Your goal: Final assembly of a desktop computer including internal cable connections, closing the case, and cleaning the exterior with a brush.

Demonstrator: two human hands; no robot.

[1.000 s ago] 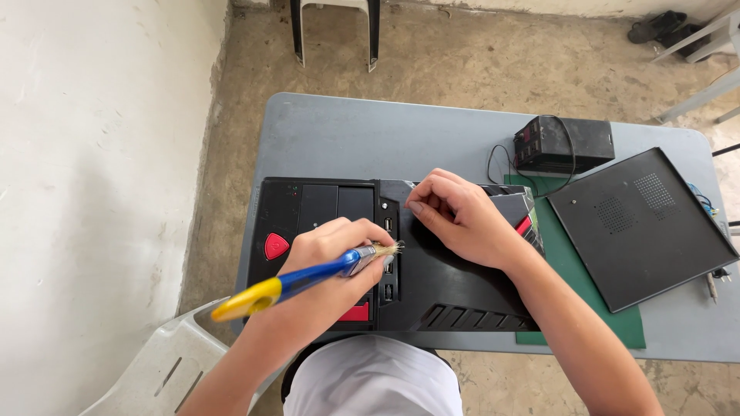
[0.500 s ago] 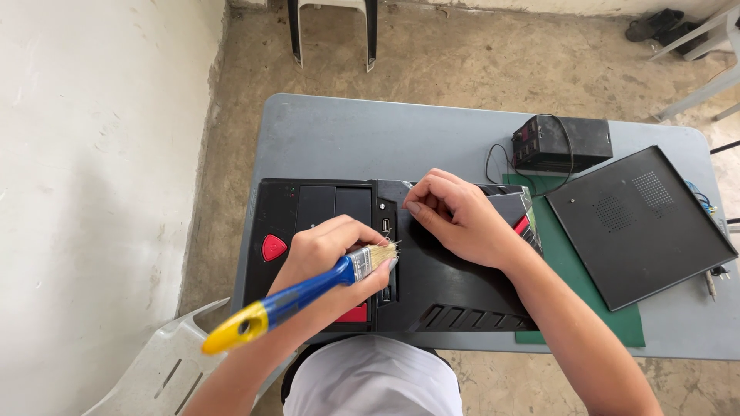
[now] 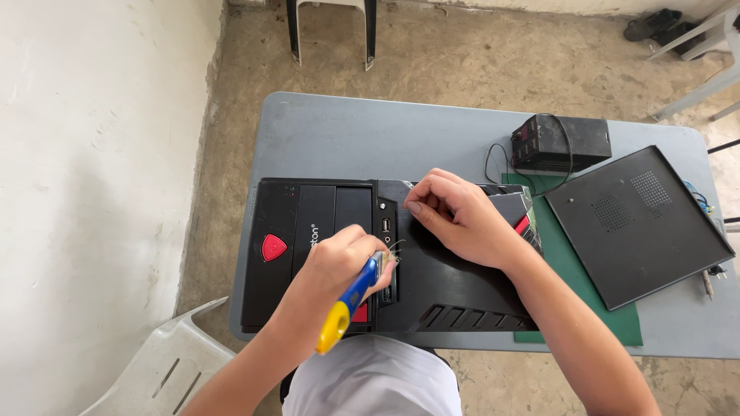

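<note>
A black computer case (image 3: 324, 223) with a red triangular button lies front panel up on a grey table (image 3: 385, 139). My left hand (image 3: 339, 266) grips a small brush with a blue and yellow handle (image 3: 347, 304), its bristles against the port strip in the middle of the panel. My right hand (image 3: 462, 216) rests on the case just right of the ports, fingers curled and pinching at the panel's upper edge. What the fingertips pinch is too small to tell.
A black side panel (image 3: 636, 223) lies at the table's right on a green mat (image 3: 574, 270). A small black box with a cable (image 3: 559, 144) sits behind it. White plastic chairs stand at lower left (image 3: 166, 362) and beyond the table.
The brush handle has swung down from nearly level to steep, its yellow end now close to my body. My right hand has stayed in place on the case.
</note>
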